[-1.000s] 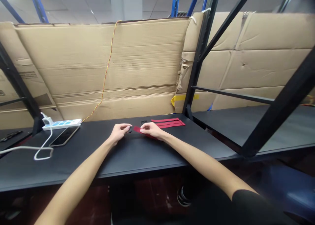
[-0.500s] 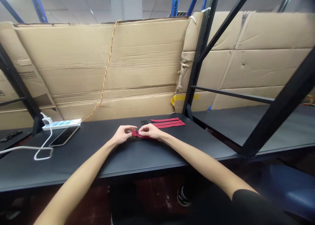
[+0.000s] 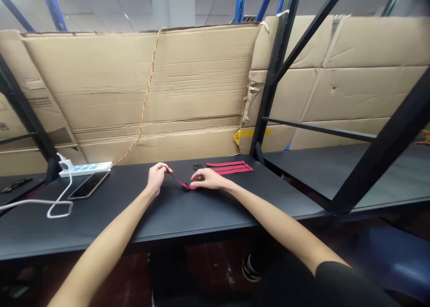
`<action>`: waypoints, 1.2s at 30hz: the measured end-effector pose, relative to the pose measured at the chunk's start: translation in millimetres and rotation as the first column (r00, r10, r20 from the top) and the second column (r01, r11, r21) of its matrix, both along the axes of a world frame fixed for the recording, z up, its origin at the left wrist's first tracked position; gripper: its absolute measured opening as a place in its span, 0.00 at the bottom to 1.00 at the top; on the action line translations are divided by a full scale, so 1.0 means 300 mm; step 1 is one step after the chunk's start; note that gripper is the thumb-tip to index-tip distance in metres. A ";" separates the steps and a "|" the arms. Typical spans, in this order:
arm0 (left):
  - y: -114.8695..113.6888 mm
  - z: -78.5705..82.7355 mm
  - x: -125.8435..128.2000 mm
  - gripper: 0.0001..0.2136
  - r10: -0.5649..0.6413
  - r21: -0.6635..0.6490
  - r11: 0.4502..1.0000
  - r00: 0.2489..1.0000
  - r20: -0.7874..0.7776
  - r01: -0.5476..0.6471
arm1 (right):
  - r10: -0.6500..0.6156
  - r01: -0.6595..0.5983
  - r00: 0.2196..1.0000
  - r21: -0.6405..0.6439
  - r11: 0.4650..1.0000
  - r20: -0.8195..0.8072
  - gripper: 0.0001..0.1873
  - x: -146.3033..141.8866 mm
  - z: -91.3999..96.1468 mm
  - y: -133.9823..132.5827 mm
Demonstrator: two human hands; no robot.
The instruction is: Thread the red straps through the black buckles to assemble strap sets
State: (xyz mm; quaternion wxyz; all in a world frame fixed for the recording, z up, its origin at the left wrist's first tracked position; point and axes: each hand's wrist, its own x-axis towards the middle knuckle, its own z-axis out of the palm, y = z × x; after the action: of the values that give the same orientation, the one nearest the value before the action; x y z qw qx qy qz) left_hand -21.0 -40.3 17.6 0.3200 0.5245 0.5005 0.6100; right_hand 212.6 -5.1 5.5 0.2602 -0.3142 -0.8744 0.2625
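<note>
My left hand (image 3: 156, 178) pinches one end of a thin red strap (image 3: 178, 180), which runs down and right to a small black buckle (image 3: 185, 188) on the black tabletop (image 3: 174, 213). My right hand (image 3: 208, 179) rests just right of the buckle, its fingertips on the strap's other end. Further back lie several parallel red straps (image 3: 230, 167), and a small heap of black buckles (image 3: 197, 166) sits just left of them. The strap's path through the buckle is too small to make out.
A white power strip (image 3: 85, 168) and a smartphone (image 3: 89, 184) lie at the table's left, with a white cable (image 3: 57, 209) looped in front. Cardboard sheets (image 3: 134, 92) stand behind the table. Black metal shelf uprights (image 3: 272, 78) rise at its right.
My left hand has moved left and back from the buckle, drawing the strap out taut. Earlier it held the buckle, and the hands were close together. My right hand has barely moved.
</note>
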 end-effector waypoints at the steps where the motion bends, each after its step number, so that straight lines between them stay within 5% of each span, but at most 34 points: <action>1: 0.005 0.001 -0.007 0.05 0.034 -0.007 0.999 0.999 0.028 -0.034 | 0.014 -0.014 1.000 0.003 1.000 0.026 0.22 0.007 -0.001 0.002; 8: 0.009 0.003 -0.001 0.08 -0.013 -0.007 1.000 0.995 0.101 0.014 | 0.037 -0.037 0.998 0.009 0.999 0.047 0.21 0.015 -0.038 0.036; 15: -0.030 -0.006 0.042 0.15 -0.241 -0.048 0.971 0.956 -0.165 0.236 | 0.040 -0.081 0.941 -0.109 0.991 -0.336 0.22 -0.024 -0.048 0.030; 21: -0.042 -0.009 0.055 0.17 -0.355 -0.076 0.935 0.921 -0.161 0.347 | 0.036 -0.179 0.836 -0.211 0.961 -0.548 0.24 -0.053 -0.043 -0.013; 36: -0.046 -0.015 0.056 0.17 -0.375 -0.110 0.926 0.914 -0.154 0.362 | 0.049 -0.155 0.837 -0.150 0.977 -0.545 0.24 -0.062 -0.048 -0.013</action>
State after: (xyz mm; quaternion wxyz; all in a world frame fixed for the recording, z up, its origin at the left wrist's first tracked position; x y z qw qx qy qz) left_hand -4.2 -54.1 13.2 0.4054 0.6470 0.4422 0.4706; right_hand 193.9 -9.1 -8.9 0.4497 -0.2038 -0.7531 0.4348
